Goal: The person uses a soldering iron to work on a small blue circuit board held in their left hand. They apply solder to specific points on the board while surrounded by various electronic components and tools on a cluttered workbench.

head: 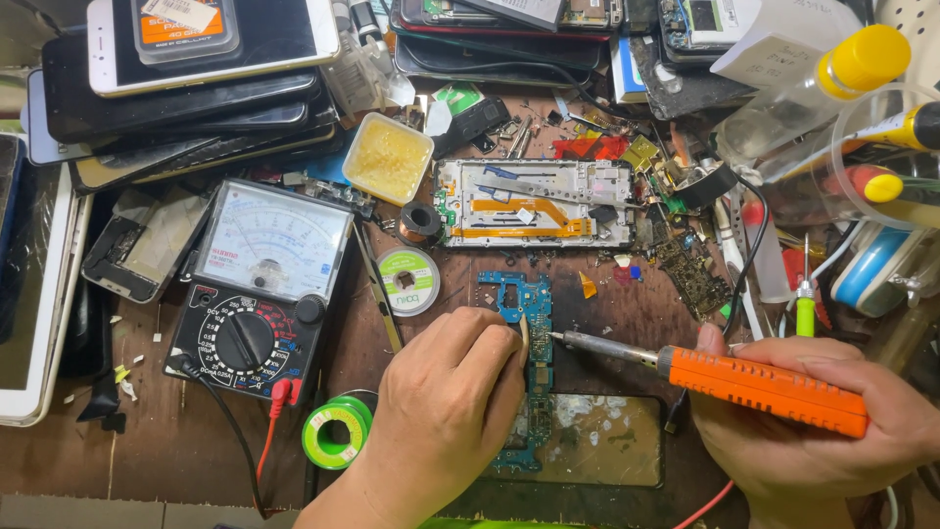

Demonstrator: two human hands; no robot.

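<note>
Analog multimeter (262,284), flux tub (388,157), phone stack (186,78), green solder spool (335,433).

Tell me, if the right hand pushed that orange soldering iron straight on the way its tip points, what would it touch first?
Probably the blue circuit board, beside the left hand's fingertips. The right hand aims the soldering iron leftward; its height is unclear.

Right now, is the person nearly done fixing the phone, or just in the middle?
Probably the middle. Done: the phone frame lies opened and its blue circuit board is out on the bench. In hand: the right hand holds an orange soldering iron with its tip at the board, while the left hand steadies it. Left: the board is not back in the frame.
</note>
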